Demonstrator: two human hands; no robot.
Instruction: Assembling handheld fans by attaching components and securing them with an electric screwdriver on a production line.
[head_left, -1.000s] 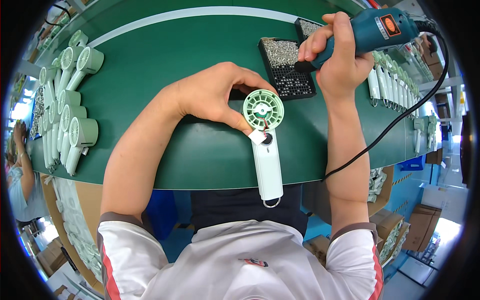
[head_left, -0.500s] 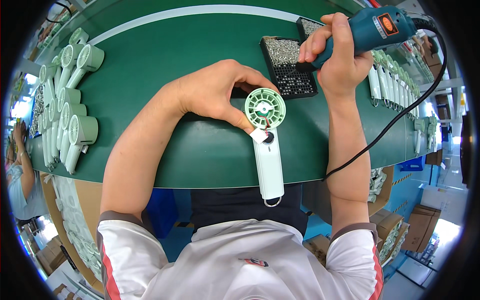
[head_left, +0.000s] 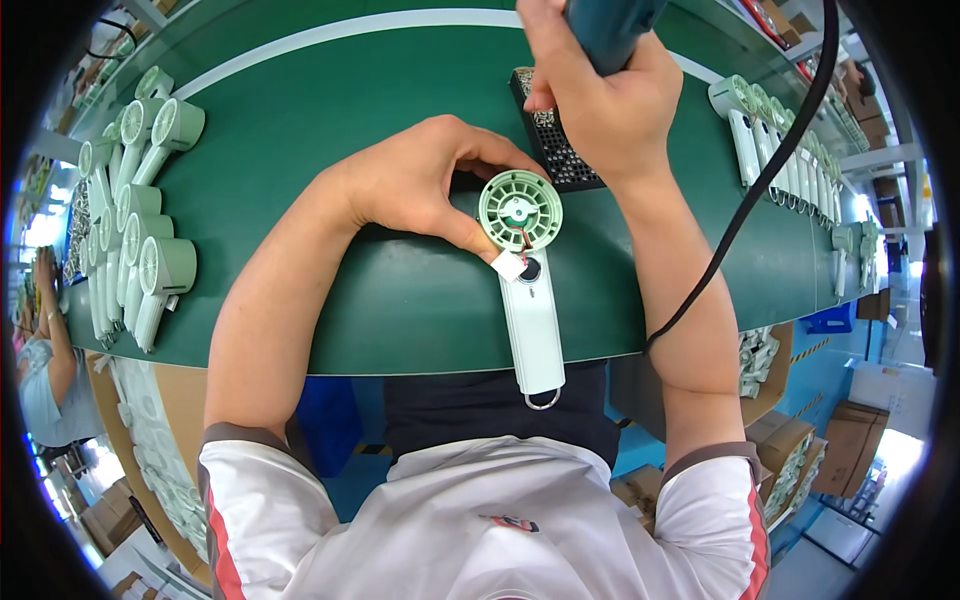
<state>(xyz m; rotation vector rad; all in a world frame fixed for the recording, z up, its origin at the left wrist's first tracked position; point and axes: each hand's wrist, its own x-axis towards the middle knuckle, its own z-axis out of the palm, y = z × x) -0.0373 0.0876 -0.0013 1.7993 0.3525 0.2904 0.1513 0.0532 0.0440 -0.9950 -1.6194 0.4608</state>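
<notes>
The left forearm extends forward and inward, the left hand arched with thumb and fingers parted, while the right forearm reaches farther forward, the right hand curled in a fist-like grip.

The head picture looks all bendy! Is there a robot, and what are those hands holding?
No robot here, just a person working bare-handed. The camera sits on their head, looking down; its fisheye lens bends straight edges. The left hand holds a pale handheld fan by its round head. The right hand grips a teal power tool, partly cut off at the top. On the green table are a black tray of tiny metal pieces, a group of fans on the left and a row of fans on the right.
</notes>
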